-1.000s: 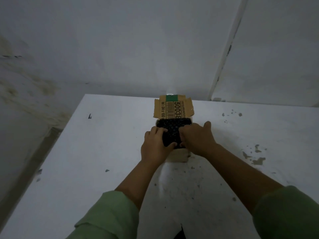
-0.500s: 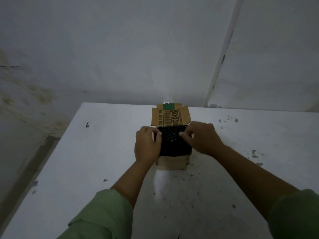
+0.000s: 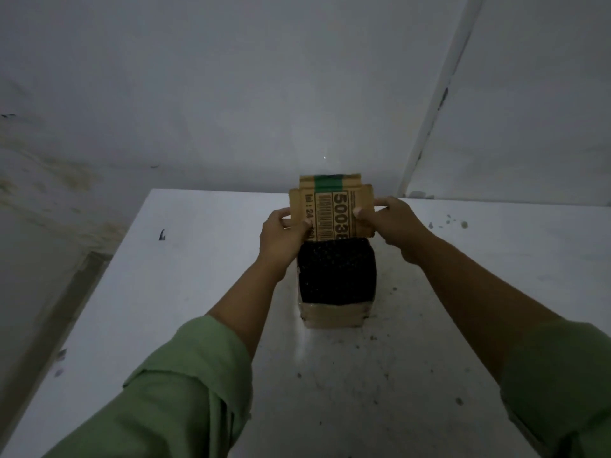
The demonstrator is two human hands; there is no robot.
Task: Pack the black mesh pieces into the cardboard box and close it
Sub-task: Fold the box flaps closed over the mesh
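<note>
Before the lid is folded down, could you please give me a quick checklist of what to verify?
1. Left hand grips the lid flap: ok.
2. Right hand pinches the flap's other edge: ok.
3. Black mesh pieces sit inside the cardboard box: ok.
4. Mesh is below the rim all round: cannot tell.
5. Box stands flat on the white table: ok.
6. Lid is closed: not ok, it stands upright.

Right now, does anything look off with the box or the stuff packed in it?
The black mesh fills the cardboard box to its rim, so the lid flap, held upright by the left hand and right hand, may close tight.
</note>
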